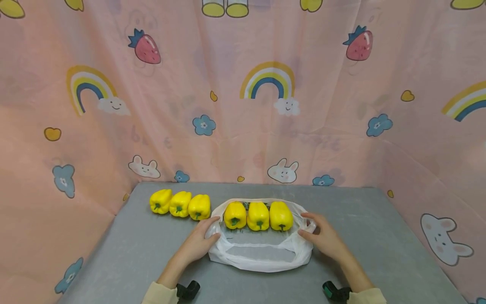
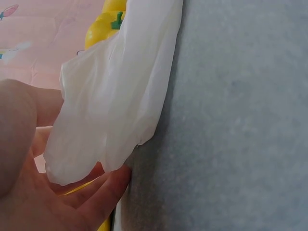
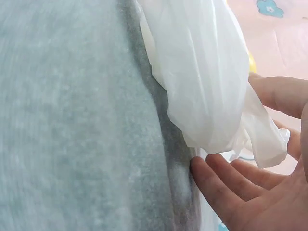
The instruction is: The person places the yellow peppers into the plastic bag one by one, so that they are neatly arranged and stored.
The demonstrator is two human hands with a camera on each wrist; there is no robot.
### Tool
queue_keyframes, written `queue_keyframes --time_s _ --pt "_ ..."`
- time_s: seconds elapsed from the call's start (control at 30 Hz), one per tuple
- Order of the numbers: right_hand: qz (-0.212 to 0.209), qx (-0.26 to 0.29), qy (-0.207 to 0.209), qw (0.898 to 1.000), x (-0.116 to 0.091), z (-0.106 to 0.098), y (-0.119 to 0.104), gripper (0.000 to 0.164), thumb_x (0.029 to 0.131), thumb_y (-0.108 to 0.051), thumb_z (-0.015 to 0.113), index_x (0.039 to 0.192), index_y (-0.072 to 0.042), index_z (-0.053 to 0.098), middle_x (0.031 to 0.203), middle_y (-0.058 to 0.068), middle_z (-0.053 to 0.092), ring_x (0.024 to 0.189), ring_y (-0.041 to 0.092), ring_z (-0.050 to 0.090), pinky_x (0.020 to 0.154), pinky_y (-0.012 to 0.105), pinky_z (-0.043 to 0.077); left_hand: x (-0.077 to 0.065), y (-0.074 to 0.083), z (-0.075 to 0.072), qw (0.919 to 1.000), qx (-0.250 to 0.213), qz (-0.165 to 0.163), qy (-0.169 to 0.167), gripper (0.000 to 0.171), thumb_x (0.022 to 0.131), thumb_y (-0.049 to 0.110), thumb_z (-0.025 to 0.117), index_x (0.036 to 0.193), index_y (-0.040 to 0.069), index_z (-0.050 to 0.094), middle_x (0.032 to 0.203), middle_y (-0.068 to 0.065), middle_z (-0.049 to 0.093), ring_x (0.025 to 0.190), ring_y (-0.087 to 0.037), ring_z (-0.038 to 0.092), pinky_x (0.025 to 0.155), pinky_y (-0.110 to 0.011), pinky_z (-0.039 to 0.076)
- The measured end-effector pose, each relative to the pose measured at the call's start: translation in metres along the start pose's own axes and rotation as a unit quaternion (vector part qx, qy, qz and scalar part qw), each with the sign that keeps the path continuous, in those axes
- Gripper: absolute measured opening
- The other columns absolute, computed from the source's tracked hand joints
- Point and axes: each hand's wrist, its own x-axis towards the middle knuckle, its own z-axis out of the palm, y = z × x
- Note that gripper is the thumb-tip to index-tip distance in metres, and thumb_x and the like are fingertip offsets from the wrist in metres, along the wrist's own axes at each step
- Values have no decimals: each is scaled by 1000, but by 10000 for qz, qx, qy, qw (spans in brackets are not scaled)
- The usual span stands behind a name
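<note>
A white plastic bag (image 1: 262,265) lies on the grey table with its mouth spread wide. Three yellow bell peppers (image 1: 258,216) sit in a row at the far side of its opening. My left hand (image 1: 196,242) is at the bag's left side, thumb and fingers apart around the plastic. On the opposite side my right hand (image 1: 327,237) touches the bag in the same way, fingers spread. Both wrist views show loose plastic (image 2: 110,96) between thumb and fingers, without a clear pinch. Fingertips behind the plastic are partly hidden.
Three more yellow bell peppers (image 1: 180,204) stand in a row on the table (image 1: 133,253), left of the bag and beyond my left hand. A pink patterned curtain (image 1: 243,139) hangs around the back and sides of the table.
</note>
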Motion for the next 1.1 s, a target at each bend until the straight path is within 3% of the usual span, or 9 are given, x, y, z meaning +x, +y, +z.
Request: queue_keyframes --time_s 0.13,0.27,0.53,0.73,0.97,1.1 --pt "-19 -51 -104 9999 -1 0 -2 64 93 -30 75 146 -3 50 145 28 44 100 29 54 78 37 49 0 0 1 10000 -25 43 26 50 100 23 64 148 15 52 149 -16 47 139 -39 43 111 -65 33" --pt "-61 -100 -202 9997 3 1 -5 66 93 -31 76 147 -3 49 145 27 45 90 24 52 72 34 48 -1 1 -2 9999 -65 70 86 49 100 21 64 147 13 52 149 -18 47 138 -40 43 112 -65 33" --pt "-267 -136 -184 9994 8 1 -4 64 93 -30 75 146 -3 50 146 27 45 100 28 52 79 37 48 1 4 -5 9999 -30 -16 168 49 101 20 63 148 15 52 151 -17 45 140 -39 41 112 -66 31" --pt "-287 -170 -169 9993 5 1 -3 63 94 -29 75 145 -2 50 146 26 46 96 26 52 77 36 48 -1 6 -7 9998 -31 0 172 50 101 20 63 149 16 51 151 -17 46 140 -39 41 112 -65 32" --pt "-7 -156 -219 9996 1 3 -4 65 93 -32 76 145 -4 51 145 26 46 95 26 52 76 35 48 -4 10 -9 9997 67 73 206 49 101 20 63 148 15 52 148 -15 49 136 -37 46 111 -62 35" --pt "62 -140 -213 9997 1 4 -1 65 93 -31 75 146 -4 50 145 25 46 91 25 52 75 34 48 -5 13 -12 9991 307 100 279 47 101 21 63 147 14 54 145 -14 52 128 -33 53 106 -58 44"
